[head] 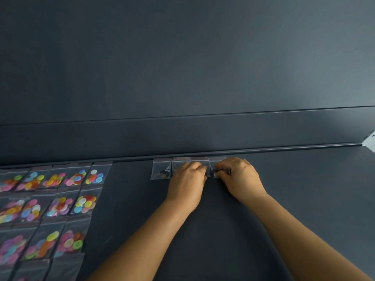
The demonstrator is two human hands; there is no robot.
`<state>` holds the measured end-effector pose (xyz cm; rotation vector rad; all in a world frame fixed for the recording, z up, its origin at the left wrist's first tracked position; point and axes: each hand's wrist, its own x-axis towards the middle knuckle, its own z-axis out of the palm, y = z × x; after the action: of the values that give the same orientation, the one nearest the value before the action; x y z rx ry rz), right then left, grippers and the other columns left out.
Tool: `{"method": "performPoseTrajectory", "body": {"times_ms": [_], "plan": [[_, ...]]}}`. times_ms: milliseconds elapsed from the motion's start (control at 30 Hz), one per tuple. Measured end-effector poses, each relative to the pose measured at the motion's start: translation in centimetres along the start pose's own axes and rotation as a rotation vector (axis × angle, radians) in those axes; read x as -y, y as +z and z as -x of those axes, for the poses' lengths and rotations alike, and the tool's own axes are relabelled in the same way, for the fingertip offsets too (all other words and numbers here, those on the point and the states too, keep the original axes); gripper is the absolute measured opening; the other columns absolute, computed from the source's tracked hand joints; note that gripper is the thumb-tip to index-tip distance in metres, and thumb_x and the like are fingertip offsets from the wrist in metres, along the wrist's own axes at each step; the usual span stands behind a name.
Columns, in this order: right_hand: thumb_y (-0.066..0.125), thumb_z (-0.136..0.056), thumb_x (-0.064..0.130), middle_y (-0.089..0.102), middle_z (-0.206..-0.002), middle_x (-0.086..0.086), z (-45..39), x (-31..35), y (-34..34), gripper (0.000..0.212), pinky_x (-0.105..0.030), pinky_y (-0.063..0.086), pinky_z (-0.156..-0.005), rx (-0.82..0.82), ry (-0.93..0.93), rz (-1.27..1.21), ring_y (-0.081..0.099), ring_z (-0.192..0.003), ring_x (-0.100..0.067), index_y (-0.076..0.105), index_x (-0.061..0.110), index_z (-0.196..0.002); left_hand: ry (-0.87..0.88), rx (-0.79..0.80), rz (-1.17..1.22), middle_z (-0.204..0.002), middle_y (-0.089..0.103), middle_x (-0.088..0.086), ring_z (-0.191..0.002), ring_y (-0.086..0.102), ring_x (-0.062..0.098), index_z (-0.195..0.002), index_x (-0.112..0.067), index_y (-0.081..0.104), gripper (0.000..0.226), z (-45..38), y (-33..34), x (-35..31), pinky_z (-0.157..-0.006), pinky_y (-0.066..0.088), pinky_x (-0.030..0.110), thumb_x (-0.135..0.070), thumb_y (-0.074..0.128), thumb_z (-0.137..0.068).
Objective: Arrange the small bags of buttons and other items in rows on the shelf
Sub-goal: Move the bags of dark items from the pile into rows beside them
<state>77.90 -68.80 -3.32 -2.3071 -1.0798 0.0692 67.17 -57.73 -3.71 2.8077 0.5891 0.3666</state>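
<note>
Several clear zip bags of bright coloured buttons (60,205) lie in rows at the left of the dark shelf (304,199). Against the shelf's back edge a short row of clear bags with dark items stands: one free bag (161,168) at its left end, then bags partly under my hands. My left hand (187,183) has curled fingers on a middle bag (180,162). My right hand (240,179) pinches the rightmost bag of dark items (216,164). The bags' lower halves are hidden by my fingers.
The shelf's back wall (182,136) rises as a dark panel right behind the row. A white bracket (369,141) sits at the far right corner. Bare shelf surface lies between the coloured bags and my arms, and to the right of my right hand.
</note>
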Motion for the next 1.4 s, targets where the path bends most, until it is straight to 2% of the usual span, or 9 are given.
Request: {"method": "performPoseTrajectory", "body": {"times_ms": [167, 533, 667, 700, 767, 867, 1067, 1200, 1400], "plan": [[0.057, -0.087, 0.014, 0.066, -0.099, 0.001, -0.8, 0.0, -0.2, 0.014, -0.032, 0.047, -0.077, 0.012, 0.036, 0.008, 0.052, -0.098, -0.023, 0.07, 0.017, -0.09, -0.016, 0.007, -0.024, -0.121, 0.058, 0.001, -0.115, 0.046, 0.02, -0.12, -0.011, 0.06, 0.029, -0.3, 0.0, -0.3, -0.094, 0.04, 0.033, -0.022, 0.046, -0.097], [0.059, -0.087, 0.017, 0.065, -0.1, 0.0, -1.1, -0.1, -0.2, 0.012, -0.032, 0.046, -0.077, 0.035, 0.006, 0.027, 0.052, -0.1, -0.023, 0.069, 0.015, -0.092, -0.066, 0.029, -0.054, -0.119, 0.059, 0.004, -0.115, 0.047, 0.023, -0.121, -0.01, 0.06, 0.033, -0.6, -0.3, -1.1, -0.095, 0.04, 0.034, -0.028, 0.048, -0.097], [0.059, -0.087, 0.021, 0.062, -0.098, -0.001, -0.5, 0.4, -0.6, 0.007, -0.029, 0.041, -0.073, 0.038, -0.012, 0.028, 0.051, -0.099, -0.024, 0.061, 0.017, -0.083, -0.086, -0.009, -0.058, -0.125, 0.056, 0.003, -0.12, 0.044, 0.022, -0.126, -0.01, 0.055, 0.038, 0.4, -0.8, -1.5, -0.099, 0.038, 0.034, -0.032, 0.048, -0.096], [0.059, -0.087, 0.022, 0.062, -0.101, -0.001, -0.3, 0.8, -0.7, 0.006, -0.028, 0.04, -0.074, 0.047, -0.017, 0.022, 0.052, -0.101, -0.024, 0.063, 0.018, -0.086, -0.09, -0.027, -0.057, -0.126, 0.056, 0.003, -0.12, 0.044, 0.021, -0.127, -0.011, 0.054, 0.04, 0.9, -1.1, -1.5, -0.099, 0.038, 0.033, -0.034, 0.048, -0.096], [0.061, -0.086, 0.024, 0.06, -0.111, -0.001, 0.5, 1.8, -0.9, 0.018, -0.029, 0.042, -0.081, 0.076, -0.04, 0.007, 0.05, -0.108, -0.024, 0.066, 0.019, -0.102, -0.109, -0.057, -0.059, -0.13, 0.054, 0.002, -0.123, 0.043, 0.02, -0.132, -0.012, 0.049, 0.044, 2.3, -1.8, -1.3, -0.101, 0.035, 0.032, -0.037, 0.049, -0.095], [0.064, -0.085, 0.03, 0.055, -0.123, -0.001, 2.2, 3.8, -1.1, 0.037, -0.029, 0.04, -0.09, 0.123, -0.1, 0.021, 0.047, -0.116, -0.022, 0.06, 0.02, -0.121, -0.139, -0.103, -0.071, -0.135, 0.052, 0.002, -0.126, 0.043, 0.021, -0.137, -0.015, 0.043, 0.05, 5.2, -3.3, -0.6, -0.107, 0.03, 0.033, -0.039, 0.05, -0.094], [0.056, -0.087, 0.046, 0.039, -0.144, 0.009, 6.4, 9.2, 0.5, 0.059, -0.033, 0.03, -0.109, 0.249, -0.247, 0.069, 0.032, -0.134, -0.016, 0.037, 0.029, -0.141, -0.274, -0.158, -0.094, -0.145, 0.04, -0.005, -0.135, 0.031, 0.014, -0.146, -0.022, 0.028, 0.058, 13.3, -6.6, 2.8, -0.112, 0.019, 0.028, -0.044, 0.043, -0.095], [0.051, -0.088, 0.051, 0.033, -0.149, 0.01, 9.2, 14.6, 2.8, 0.063, -0.033, 0.023, -0.111, 0.288, -0.361, 0.089, 0.027, -0.138, -0.015, 0.03, 0.031, -0.144, -0.375, -0.19, -0.086, -0.146, 0.038, -0.006, -0.135, 0.029, 0.014, -0.147, -0.024, 0.025, 0.06, 19.7, -9.0, 5.5, -0.112, 0.02, 0.028, -0.048, 0.042, -0.094], [0.052, -0.089, 0.048, 0.035, -0.148, 0.008, 14.2, 24.8, 7.0, 0.062, -0.035, 0.023, -0.111, 0.298, -0.485, 0.045, 0.029, -0.137, -0.017, 0.032, 0.028, -0.144, -0.508, -0.249, -0.114, -0.147, 0.036, -0.007, -0.134, 0.029, 0.014, -0.147, -0.025, 0.025, 0.061, 29.4, -13.5, 11.1, -0.11, 0.021, 0.028, -0.049, 0.041, -0.094]]}}
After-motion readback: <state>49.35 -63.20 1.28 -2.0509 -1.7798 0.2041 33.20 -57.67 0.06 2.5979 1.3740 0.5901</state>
